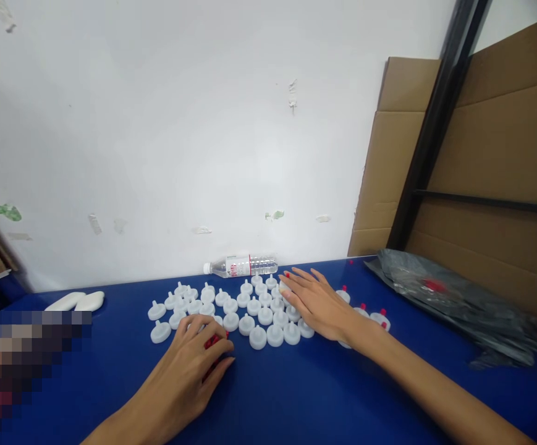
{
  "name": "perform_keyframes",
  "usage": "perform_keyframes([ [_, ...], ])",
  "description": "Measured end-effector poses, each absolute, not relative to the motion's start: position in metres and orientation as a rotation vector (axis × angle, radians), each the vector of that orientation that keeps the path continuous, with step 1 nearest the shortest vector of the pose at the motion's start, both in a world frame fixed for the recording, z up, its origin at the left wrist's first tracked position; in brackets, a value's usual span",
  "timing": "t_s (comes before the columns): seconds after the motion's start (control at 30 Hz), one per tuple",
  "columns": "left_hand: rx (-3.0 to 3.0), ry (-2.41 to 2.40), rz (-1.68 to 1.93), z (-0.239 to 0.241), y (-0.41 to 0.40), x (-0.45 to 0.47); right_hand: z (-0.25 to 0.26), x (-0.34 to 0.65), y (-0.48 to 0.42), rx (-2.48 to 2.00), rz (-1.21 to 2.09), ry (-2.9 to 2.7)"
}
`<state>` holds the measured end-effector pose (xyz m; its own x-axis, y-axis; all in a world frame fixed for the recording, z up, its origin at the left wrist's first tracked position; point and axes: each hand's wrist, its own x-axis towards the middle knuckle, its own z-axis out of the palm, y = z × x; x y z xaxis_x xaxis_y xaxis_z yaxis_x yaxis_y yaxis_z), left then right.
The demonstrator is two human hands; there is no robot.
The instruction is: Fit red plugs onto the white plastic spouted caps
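Looking down from head height at a blue counter [296,395] set against a white wall, two bare hands work among a cluster of small white plastic caps [231,307], each a round disc with a short stub standing up from its middle; the caps sit close together in loose rows near the middle of the counter, many touching their neighbours. The left hand [194,361] rests at the near left edge of the cluster, fingers curled inward, its grip closed around small red pieces [212,341] that show only in part between the fingertips and the palm, so their shape is hard to make out. The right hand [317,303] lies flat and palm down over the far right side of the cluster, fingers stretched out and apart, its grip holding nothing, the fingertips touching or just above the caps at the back rows. Just beyond the right wrist stand a few white caps already fitted with red tips [372,314], apart from the plain ones. A clear water bottle [243,266] lies on its side along the wall behind the caps. Two white oval objects [77,301] rest at the far left of the counter, well apart from the cluster. A crumpled grey plastic bag [458,296] with something red inside lies at the right, beside brown cardboard panels [504,148] and a black metal frame. A pixelated patch covers the lower left corner
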<state>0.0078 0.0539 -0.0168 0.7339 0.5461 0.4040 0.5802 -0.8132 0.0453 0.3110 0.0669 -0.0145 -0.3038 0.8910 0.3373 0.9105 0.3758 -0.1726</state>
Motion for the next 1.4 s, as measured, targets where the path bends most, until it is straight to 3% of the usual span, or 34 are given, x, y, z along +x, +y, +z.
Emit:
perform_keyframes([
  [0.47, -2.824, -0.859, -0.605, -0.024, 0.056, 0.007, -0.013, 0.315, 0.069, -1.661, 0.050, -2.304],
  [1.0, -2.873, -0.751, -0.952, -0.030, 0.060, 0.001, -0.004, 0.319, 0.066, -1.612, 0.111, -2.276],
  [1.4, -2.847, -0.749, -0.993, -0.031, 0.058, 0.000, 0.004, 0.321, 0.066, -1.504, 0.009, -2.274],
])
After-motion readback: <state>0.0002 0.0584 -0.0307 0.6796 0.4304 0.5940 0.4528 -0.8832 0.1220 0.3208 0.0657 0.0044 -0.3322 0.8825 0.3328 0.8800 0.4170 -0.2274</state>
